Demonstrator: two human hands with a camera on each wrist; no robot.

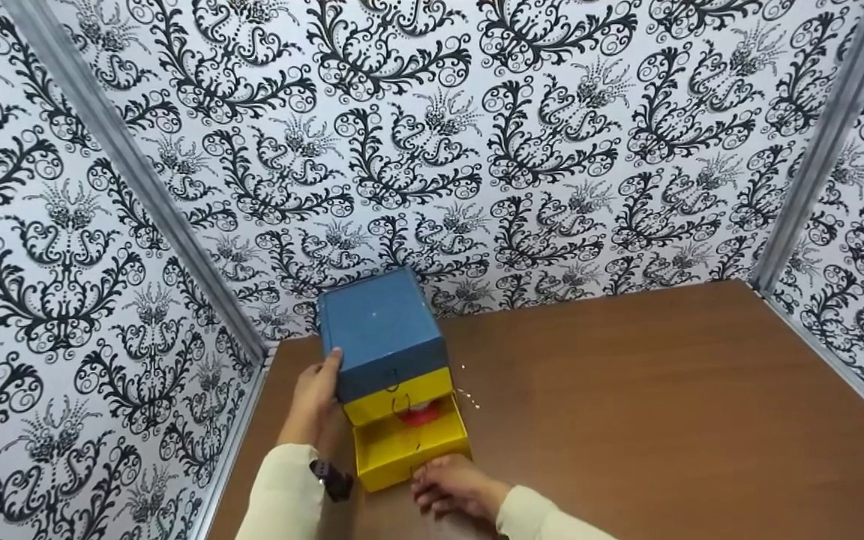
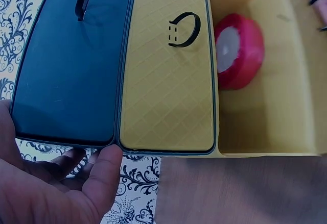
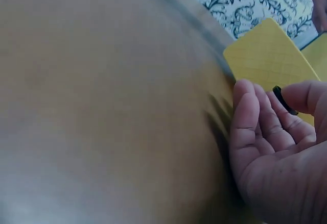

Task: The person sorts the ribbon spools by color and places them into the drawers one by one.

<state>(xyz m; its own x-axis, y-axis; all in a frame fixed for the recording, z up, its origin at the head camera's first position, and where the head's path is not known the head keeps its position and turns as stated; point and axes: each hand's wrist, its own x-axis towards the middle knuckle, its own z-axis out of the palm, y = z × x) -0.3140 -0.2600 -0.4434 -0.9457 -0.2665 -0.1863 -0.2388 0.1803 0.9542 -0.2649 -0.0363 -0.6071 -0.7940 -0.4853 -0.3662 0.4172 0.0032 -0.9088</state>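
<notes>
A small drawer box (image 1: 387, 315) stands on the table, with a blue top and blue upper drawer front above a yellow middle drawer (image 2: 158, 96). Its lowest yellow drawer (image 1: 379, 476) is pulled out toward me. Inside, near the back of that drawer, lies a roll of red ribbon (image 2: 250, 60) with a pale core. My left hand (image 1: 318, 390) touches the box's left side, thumb along the edge. At the front of the lowest drawer, my right hand (image 1: 453, 484) pinches the black loop pull (image 3: 280, 97) between thumb and fingers.
The brown wooden table (image 1: 627, 390) extends to the right of the box. Patterned black-and-white panels (image 1: 417, 150) with grey posts stand behind and at both sides. Small shiny bits (image 1: 469, 397) lie just right of the box. A dark watch (image 1: 332, 480) is on the left wrist.
</notes>
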